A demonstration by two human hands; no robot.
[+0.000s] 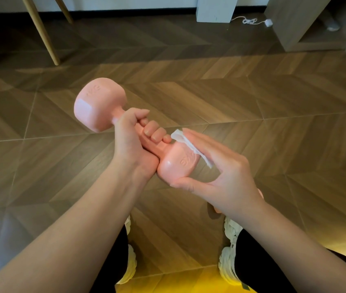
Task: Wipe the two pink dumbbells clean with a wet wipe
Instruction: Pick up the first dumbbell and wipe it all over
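At eleven o'clock in my view, two pale slanted wooden furniture legs (43, 32) stand on the brown chevron-patterned wood floor (252, 92). Just left of centre I see the pink matte dumbbell with rounded block heads (99, 104), held in the air and tilted: its far head points to ten o'clock and its near head to four o'clock. The left hand (134, 140) grips the handle, fingers curled right round it and thumb on top. At the near head, the small folded white wet wipe (185, 140) lies on the upper right face. The right hand (220, 178) presses it there with straight fingers, and its thumb touches the end of that head. Behind the right wrist, at about four o'clock, slivers of a pink shape (260, 192) show on the floor; I cannot tell what it is. White chunky trainers (228, 263) sit at six o'clock. At one o'clock a white cord (250, 21) trails beside a grey wood-grain cabinet (290, 24).
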